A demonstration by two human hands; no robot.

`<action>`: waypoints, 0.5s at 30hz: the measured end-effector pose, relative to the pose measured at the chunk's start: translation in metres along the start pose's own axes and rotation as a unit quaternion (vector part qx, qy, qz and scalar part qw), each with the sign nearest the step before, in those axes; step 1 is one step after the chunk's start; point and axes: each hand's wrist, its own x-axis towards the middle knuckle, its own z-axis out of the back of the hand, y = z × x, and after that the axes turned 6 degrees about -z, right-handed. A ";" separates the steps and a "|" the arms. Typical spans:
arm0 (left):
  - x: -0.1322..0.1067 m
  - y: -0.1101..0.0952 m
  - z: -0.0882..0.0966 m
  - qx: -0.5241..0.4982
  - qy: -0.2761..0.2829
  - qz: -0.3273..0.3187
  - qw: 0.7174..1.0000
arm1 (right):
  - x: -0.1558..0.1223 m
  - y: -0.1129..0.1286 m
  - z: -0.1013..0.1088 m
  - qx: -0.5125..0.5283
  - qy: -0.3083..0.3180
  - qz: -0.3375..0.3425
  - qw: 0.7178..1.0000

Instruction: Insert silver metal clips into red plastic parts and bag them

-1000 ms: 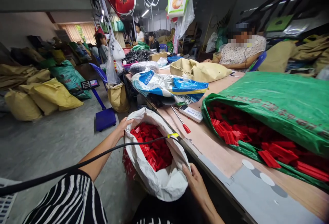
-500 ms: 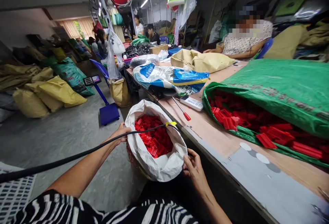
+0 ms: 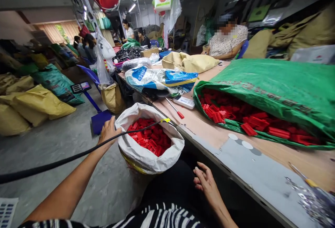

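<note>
A white woven sack [image 3: 167, 156] with a rolled-down rim stands before me, holding many red plastic pieces [image 3: 153, 140]. At its left rim is my left hand [image 3: 108, 132], fingers stretched out and apart; whether the thumb touches the sack I cannot tell. My right hand [image 3: 205, 181] hovers right of the sack near the table edge, its fingers loosely bent with nothing in them. A black cord [image 3: 86, 153] with a yellow tag [image 3: 165, 120] crosses in front of the sack. On the table lies a green sack [image 3: 272, 81], its mouth showing more red pieces [image 3: 258, 123].
The table [image 3: 209, 135] runs along my right. On it lie a red-handled tool [image 3: 178, 112], a white device [image 3: 184, 102], a blue-white bag [image 3: 157, 78] and small metal parts [image 3: 311, 200]. A blue platform scale [image 3: 99, 120] stands left. A person [image 3: 227, 43] sits across the table.
My right hand has let go of the sack rim and moved away to the right and down. The left hand has loosened, its fingers now spread at the rim. The view has shifted right.
</note>
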 end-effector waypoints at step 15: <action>-0.192 -0.067 -0.221 -0.050 0.414 -0.493 0.764 | -0.022 -0.049 0.058 -0.029 -0.025 0.015 0.999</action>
